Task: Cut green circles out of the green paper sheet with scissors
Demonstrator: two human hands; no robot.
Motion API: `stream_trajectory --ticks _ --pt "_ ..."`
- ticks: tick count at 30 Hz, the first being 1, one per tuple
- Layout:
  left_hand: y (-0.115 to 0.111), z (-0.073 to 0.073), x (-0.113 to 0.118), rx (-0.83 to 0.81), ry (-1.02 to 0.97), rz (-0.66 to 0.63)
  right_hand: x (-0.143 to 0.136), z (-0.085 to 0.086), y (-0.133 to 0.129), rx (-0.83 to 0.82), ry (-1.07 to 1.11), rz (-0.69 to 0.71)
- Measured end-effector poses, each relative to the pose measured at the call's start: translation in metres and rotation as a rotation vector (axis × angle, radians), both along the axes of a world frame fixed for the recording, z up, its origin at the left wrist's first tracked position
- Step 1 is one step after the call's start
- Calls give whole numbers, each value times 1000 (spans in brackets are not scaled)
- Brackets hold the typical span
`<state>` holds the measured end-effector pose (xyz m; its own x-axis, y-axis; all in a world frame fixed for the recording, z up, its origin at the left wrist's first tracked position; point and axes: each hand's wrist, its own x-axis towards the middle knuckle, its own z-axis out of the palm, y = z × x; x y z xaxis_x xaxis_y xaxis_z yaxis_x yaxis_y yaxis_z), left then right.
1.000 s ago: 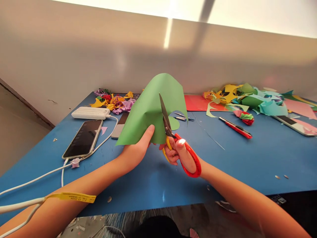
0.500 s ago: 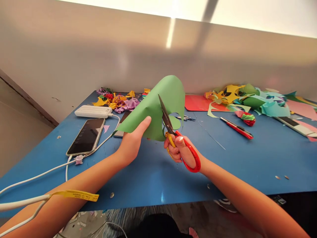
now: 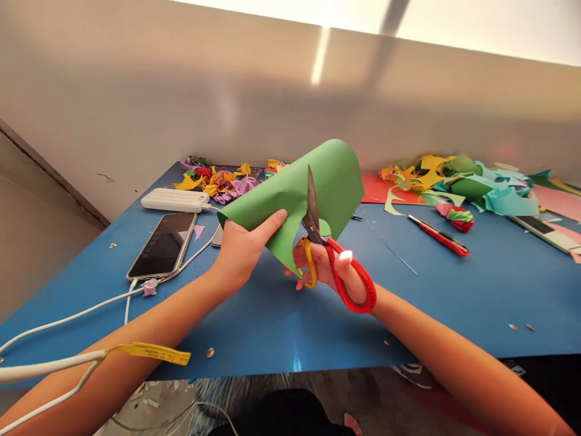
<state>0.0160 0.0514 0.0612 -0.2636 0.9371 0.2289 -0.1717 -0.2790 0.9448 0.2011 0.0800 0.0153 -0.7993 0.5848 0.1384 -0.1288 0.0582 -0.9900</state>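
Above the blue table, my left hand [image 3: 242,245] grips a curled sheet of green paper [image 3: 272,197] by its lower left edge, thumb on top and fingers behind. My right hand [image 3: 333,266] is closed round the scissors [image 3: 313,212], which have one red and one yellow handle loop. The dark blades point up and lie at a cut in the paper's lower edge, where a strip hangs down toward my right fingers. Part of the lower blade is hidden by the paper.
At left lie a smartphone [image 3: 163,245], a white power bank [image 3: 175,198] and white cables [image 3: 77,318]. Crumpled paper scraps [image 3: 222,184] sit at the back. To the right are a red utility knife [image 3: 438,235], a paper flower [image 3: 456,216] and cut paper leftovers [image 3: 481,181].
The green paper has turned and shifted right, its curled top now farther over. The scissor blades stand more upright, and a strip of paper now hangs by the yellow loop.
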Motion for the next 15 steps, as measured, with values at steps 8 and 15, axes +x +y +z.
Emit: stream_trajectory --ticks 8,15 --pt "-2 0 3 29 220 103 -7 4 -3 -157 15 -42" --pt "-3 -5 3 91 343 152 -10 12 -10 -113 20 -37"
